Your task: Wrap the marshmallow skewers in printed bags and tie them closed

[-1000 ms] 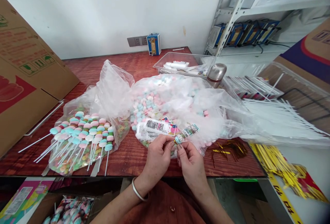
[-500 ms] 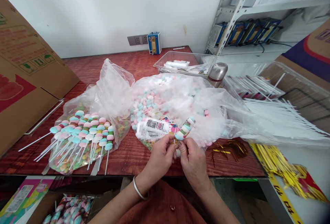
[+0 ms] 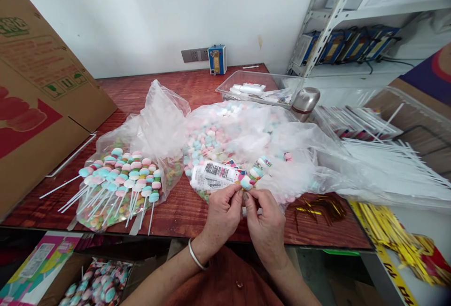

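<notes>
My left hand (image 3: 222,213) and my right hand (image 3: 265,219) meet at the table's front edge, fingers pinched together at the base of a wrapped candy skewer (image 3: 256,171) of pink, white, green and blue pieces. The skewer points up and to the right from my fingertips. Just behind my hands lie printed wrappers (image 3: 214,176) on a big clear bag of loose pastel candies (image 3: 225,132). To the left, a pile of finished candy skewers (image 3: 120,181) with white sticks rests on another clear bag.
A cardboard box (image 3: 38,108) leans at the left. At the back stand a clear plastic tray (image 3: 260,90) and a steel flask (image 3: 305,101). White sticks (image 3: 391,165) and gold twist ties (image 3: 380,223) lie at the right. A metal shelf (image 3: 338,10) stands behind. Boxes of packed candy (image 3: 97,285) sit below the table.
The skewer has turned in my fingers, its printed wrapper side giving way to the candy pieces. Both hands stayed pinched at its base. The camera view shifted slightly.
</notes>
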`<state>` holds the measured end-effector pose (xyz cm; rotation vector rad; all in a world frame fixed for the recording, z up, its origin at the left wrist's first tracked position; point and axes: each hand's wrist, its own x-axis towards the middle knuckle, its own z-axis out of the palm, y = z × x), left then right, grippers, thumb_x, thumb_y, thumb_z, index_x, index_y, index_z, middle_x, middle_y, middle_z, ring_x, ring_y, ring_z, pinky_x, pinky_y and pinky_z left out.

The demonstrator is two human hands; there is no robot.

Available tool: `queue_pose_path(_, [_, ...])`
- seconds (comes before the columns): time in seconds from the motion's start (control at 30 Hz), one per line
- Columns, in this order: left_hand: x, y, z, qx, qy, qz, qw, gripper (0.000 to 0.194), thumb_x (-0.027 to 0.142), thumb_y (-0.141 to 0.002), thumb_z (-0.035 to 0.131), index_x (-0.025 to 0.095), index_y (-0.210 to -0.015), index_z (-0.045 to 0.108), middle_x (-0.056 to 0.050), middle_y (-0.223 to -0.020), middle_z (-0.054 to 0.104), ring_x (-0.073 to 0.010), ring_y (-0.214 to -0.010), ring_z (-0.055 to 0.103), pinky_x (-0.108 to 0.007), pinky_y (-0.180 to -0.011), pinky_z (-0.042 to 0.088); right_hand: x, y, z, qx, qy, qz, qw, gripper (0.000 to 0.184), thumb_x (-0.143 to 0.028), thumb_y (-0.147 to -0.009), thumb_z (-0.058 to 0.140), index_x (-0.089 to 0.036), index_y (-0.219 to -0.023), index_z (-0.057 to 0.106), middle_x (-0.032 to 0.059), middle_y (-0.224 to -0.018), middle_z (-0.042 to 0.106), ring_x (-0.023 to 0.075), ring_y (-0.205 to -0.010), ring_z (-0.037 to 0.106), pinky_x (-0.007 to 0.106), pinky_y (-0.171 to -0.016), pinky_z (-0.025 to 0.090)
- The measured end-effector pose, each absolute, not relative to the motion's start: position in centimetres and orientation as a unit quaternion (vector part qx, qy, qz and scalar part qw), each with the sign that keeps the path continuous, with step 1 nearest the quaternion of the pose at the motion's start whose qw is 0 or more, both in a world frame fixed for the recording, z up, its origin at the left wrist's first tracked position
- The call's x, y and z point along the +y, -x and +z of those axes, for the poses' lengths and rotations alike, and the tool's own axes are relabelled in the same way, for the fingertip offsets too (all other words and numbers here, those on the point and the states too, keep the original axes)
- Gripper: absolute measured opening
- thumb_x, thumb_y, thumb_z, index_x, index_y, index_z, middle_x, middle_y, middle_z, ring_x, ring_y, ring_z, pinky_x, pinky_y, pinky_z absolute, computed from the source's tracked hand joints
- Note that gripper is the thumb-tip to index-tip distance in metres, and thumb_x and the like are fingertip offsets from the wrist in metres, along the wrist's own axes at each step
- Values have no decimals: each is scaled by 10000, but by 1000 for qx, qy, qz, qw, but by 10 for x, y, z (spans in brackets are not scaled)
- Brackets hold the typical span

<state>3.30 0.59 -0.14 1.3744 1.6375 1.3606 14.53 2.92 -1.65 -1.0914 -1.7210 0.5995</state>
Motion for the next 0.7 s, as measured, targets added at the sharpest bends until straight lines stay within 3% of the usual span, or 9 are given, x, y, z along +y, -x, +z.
queue_pose_path(0.1, [8, -31, -3, 576, -542, 532, 302, 227, 248, -943, 524, 192, -974, 741, -32, -792, 707, -185, -826, 645, -295, -792, 495, 29, -146, -11, -655, 467, 335, 491, 115, -257, -910, 569, -204, -816, 608, 10, -747, 618, 168, -696, 567, 288, -666, 468])
queue_pose_path(0.17, [12, -25, -1, 519, -568, 553, 319, 226, 237, -943, 536, 217, -1008, 751, -63, -964, 718, -205, -971, 643, -340, -901, 486, 30, -150, -6, -610, 434, 460, 477, 125, -295, -893, 591, -199, -816, 613, 2, -737, 611, 158, -672, 555, 270, -633, 463])
queue_pose_path(0.3, [12, -4, 21, 450, -608, 571, 321, 235, 194, -929, 559, 266, -910, 782, -68, -1258, 642, -246, -1275, 500, -435, -1110, 341, 34, -164, 6, -582, 340, 609, 418, 170, -328, -882, 616, -201, -771, 591, -20, -704, 566, 135, -642, 526, 236, -589, 442])
queue_pose_path(0.37, [4, 4, 39, 457, -596, 593, 290, 239, 188, -928, 556, 275, -941, 778, -69, -1240, 646, -231, -1229, 528, -401, -1068, 377, 38, -174, 15, -620, 366, 553, 421, 176, -312, -891, 612, -204, -756, 580, -25, -685, 541, 130, -624, 512, 228, -570, 425])
queue_pose_path(0.43, [-7, 7, 56, 457, -602, 580, 304, 212, 248, -930, 566, 259, -981, 772, -74, -1020, 698, -194, -975, 626, -327, -892, 469, 40, -183, 28, -665, 416, 423, 453, 128, -284, -893, 616, -208, -791, 597, -12, -716, 559, 135, -634, 519, 233, -575, 421])
queue_pose_path(0.53, [-20, 1, 66, 424, -626, 446, 479, 476, 552, -939, 450, 214, -1029, 773, -74, -768, 697, -180, -705, 631, -298, -711, 487, 36, -191, 48, -721, 414, 267, 488, 22, -214, -880, 626, -231, -868, 618, 10, -780, 605, 153, -680, 557, 249, -632, 450])
queue_pose_path(0.57, [-22, -1, 66, 418, -590, 442, 530, 656, 661, -927, 313, 209, -1115, 749, -93, -815, 715, -200, -737, 652, -313, -726, 500, 34, -191, 53, -748, 377, 259, 480, 52, -191, -876, 620, -242, -887, 621, 12, -788, 620, 157, -689, 576, 249, -644, 465])
queue_pose_path(0.63, [-21, -4, 64, 396, -504, 498, 585, 934, 761, -853, 34, 213, -1320, 629, -137, -1087, 719, -273, -1012, 664, -384, -879, 505, 31, -188, 58, -812, 270, 282, 433, 114, -164, -864, 609, -259, -923, 633, 10, -786, 648, 158, -681, 614, 233, -628, 495])
queue_pose_path(0.7, [-19, -1, 65, 375, -505, 535, 563, 1036, 755, -809, -93, 214, -1349, 606, -130, -1406, 568, -324, -1320, 492, -460, -1087, 371, 32, -182, 54, -840, 209, 308, 395, 120, -170, -862, 604, -262, -928, 644, 8, -781, 668, 155, -666, 642, 213, -604, 514])
